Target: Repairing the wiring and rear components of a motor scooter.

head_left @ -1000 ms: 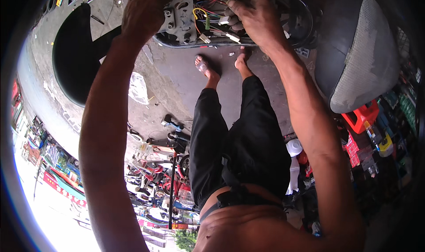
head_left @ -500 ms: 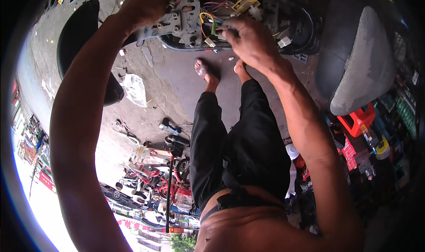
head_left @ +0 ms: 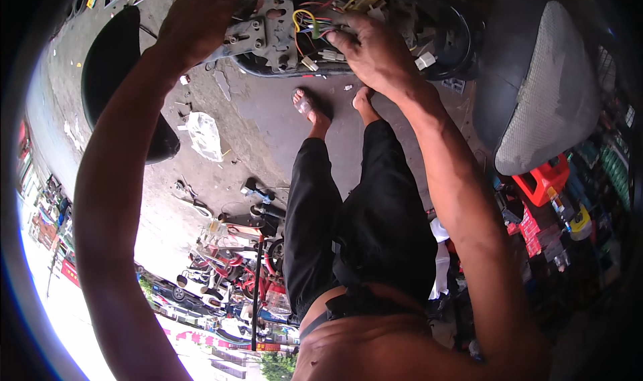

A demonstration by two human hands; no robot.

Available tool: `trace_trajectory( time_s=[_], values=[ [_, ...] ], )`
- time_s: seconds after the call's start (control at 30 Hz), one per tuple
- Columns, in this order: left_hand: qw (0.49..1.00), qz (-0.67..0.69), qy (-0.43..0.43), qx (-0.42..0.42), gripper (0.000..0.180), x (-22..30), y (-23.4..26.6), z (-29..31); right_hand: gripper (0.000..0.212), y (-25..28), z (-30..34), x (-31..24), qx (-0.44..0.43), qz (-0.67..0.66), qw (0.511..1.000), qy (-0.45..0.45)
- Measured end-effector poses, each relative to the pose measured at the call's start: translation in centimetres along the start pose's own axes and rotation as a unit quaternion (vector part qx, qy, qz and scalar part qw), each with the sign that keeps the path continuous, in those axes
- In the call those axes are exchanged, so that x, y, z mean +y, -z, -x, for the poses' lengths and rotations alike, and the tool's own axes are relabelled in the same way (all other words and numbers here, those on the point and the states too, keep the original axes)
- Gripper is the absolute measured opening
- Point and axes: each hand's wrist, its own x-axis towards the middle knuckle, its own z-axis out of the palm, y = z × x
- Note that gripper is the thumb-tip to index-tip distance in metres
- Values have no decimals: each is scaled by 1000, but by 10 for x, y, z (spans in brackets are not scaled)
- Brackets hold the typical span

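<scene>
The right hand (head_left: 380, 51), at one o'clock in my remote view, seems pinched narrow on wires (head_left: 325, 27) at twelve, which I judge light, limp and fragile, best held by the green sleeve (head_left: 316, 31), though the left hand's (head_left: 197, 26) grip, at eleven, I cannot tell.

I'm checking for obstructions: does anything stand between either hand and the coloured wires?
Nothing visible blocks the right hand; it is right at the coloured wires. Between the left hand and those wires lies the metal plate with holes in it.
</scene>
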Motion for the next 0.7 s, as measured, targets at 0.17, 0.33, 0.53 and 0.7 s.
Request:
trace_trajectory(
  time_s=[0.17, 0.33, 0.53, 0.7],
  values=[
    [999, 18, -7, 43, 36, 16, -2, 0, 28, 5, 2, -7, -56, 112, 992, -17],
    [995, 89, 43, -29, 39, 31, 6, -6, 28, 10, -5, -3, -42, 16, 998, -32],
    [993, 46, 65, -90, 16, 11, 9, -13, 27, 6, 1, -1, -38, 15, 999, 16],
    [999, -20, 37, -28, 11, -22, -26, -11, 31, -13, 22, -2, 112, 4, 993, 39]
  ],
)
